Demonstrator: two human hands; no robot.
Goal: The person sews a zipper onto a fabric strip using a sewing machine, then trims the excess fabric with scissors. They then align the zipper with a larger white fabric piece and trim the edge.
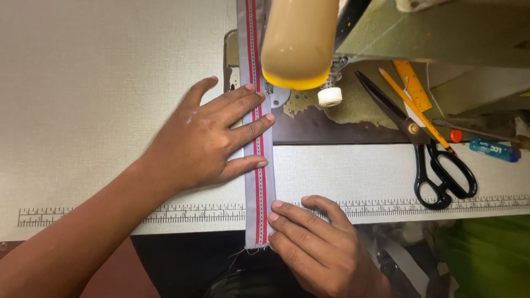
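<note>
We pressed our left hand (212, 138), fingers spread flat, onto a grey strip with a red stripe (257, 165) that ran up the pale worktop (99, 83) toward the sewing machine (419, 33). Our right hand (320, 243), fingers loosely curled and grasping nothing, nudged the strip's right edge near its frayed end at the worktop's printed ruler. The band looked light, soft and limp, best pinned flat along its edges. Black scissors (425, 143) and 1 yellow pencil (414, 107) lay well apart.
</note>
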